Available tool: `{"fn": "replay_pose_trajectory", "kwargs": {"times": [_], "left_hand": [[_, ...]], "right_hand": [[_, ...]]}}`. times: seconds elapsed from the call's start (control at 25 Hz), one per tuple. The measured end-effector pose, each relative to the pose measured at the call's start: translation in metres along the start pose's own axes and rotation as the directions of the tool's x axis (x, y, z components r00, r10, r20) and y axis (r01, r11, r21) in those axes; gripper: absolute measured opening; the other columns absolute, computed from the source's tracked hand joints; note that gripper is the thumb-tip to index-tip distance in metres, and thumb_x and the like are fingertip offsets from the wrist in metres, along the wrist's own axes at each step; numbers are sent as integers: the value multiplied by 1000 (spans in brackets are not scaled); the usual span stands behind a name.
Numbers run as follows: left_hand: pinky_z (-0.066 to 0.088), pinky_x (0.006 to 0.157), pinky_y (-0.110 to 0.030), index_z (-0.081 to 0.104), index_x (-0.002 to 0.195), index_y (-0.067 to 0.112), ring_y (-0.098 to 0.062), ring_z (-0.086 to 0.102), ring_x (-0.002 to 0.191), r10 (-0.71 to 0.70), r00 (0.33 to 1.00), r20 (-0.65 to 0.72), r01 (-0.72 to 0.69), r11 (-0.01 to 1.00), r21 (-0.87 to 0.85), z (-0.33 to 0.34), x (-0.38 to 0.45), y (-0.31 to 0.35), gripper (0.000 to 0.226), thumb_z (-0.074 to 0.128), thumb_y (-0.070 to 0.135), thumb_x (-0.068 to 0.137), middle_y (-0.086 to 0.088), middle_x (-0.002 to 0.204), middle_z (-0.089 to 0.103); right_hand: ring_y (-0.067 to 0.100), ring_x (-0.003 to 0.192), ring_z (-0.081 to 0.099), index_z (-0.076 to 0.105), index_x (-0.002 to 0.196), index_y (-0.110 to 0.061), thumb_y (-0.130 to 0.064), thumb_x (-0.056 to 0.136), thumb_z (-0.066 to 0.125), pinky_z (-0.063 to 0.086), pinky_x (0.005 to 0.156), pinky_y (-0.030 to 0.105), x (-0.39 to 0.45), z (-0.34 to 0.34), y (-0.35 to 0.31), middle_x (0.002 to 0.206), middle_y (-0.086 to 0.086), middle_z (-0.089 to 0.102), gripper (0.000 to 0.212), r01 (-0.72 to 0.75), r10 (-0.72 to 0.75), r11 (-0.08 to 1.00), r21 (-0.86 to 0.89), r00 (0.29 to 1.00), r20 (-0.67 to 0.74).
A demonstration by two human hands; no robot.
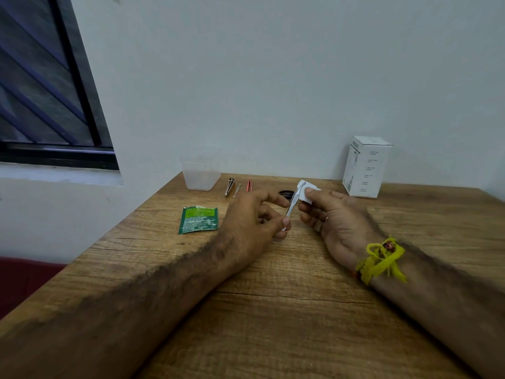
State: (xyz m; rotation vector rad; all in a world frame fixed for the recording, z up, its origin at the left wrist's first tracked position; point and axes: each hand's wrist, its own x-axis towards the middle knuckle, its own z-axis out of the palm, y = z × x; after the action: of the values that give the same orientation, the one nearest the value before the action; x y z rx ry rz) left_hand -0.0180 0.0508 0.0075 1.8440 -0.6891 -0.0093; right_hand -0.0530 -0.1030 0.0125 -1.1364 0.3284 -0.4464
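My left hand (254,214) pinches the lower end of a slim silver metal tool (294,199) between thumb and fingers, above the wooden table (273,310). The tool slants up to the right. Its tip lies against a small white wipe or pad (307,190), which my right hand (333,217) holds between thumb and fingers. A yellow thread band (381,262) is tied round my right wrist. Both forearms rest on the table.
At the table's far edge stand a clear plastic cup (200,173), a nail clipper (230,186), a small metal tool (237,190), red tweezers (248,185) and a dark object (285,193) behind my hands. A green sachet (198,218) lies left; a white box (364,166) stands right.
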Motion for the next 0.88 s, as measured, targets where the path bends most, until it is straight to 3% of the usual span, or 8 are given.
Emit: {"fn": "replay_pose_trajectory", "kwargs": {"times": [0.16, 0.32, 0.48, 0.72, 0.88], "left_hand": [[62, 80, -38, 65, 107, 20, -16, 76, 72, 10, 1000, -1, -10, 1000, 25, 2, -1, 1, 28, 76, 5, 86, -3, 77, 77], [63, 78, -37, 66, 107, 20, -13, 75, 68, 36, 999, -19, -36, 999, 34, 3, -2, 2, 28, 77, 6, 86, -2, 74, 77], [62, 81, -37, 66, 104, 25, -12, 75, 68, 30, 999, -20, -29, 998, 48, 1, -1, 3, 28, 77, 7, 85, -1, 76, 78], [63, 77, -35, 70, 109, 16, -14, 76, 70, -32, 998, -46, 32, 999, -1, -1, 0, 4, 26, 77, 7, 86, -4, 75, 78], [64, 77, -35, 71, 104, 15, -15, 76, 69, -45, 996, -79, 42, 998, -36, -2, -1, 6, 22, 77, 6, 85, -5, 74, 78]], "right_hand": [[12, 70, 64, 69, 99, 0, -8, 91, 66, 52, 62, 26, -4, 0, 0, 69, 1, 72, 12, -13, 13, 1000, 4, 999, 39], [11, 70, 64, 69, 103, 1, -9, 92, 64, 51, 62, 26, -4, 0, 0, 77, 3, 72, 16, -6, 5, 1000, 23, 999, 52], [11, 69, 64, 69, 96, -1, -9, 93, 63, 51, 61, 25, -4, 1, 1, 74, 2, 72, 10, -17, 17, 1000, 3, 996, 88], [10, 70, 60, 67, 106, 3, -12, 92, 63, 47, 58, 26, -2, -1, 4, 77, 1, 68, 21, -5, 19, 997, -76, 981, 192], [10, 70, 60, 69, 93, -3, -11, 92, 64, 46, 56, 25, -3, 3, 2, 83, 4, 68, 10, 19, 0, 995, -100, 981, 195]]}}
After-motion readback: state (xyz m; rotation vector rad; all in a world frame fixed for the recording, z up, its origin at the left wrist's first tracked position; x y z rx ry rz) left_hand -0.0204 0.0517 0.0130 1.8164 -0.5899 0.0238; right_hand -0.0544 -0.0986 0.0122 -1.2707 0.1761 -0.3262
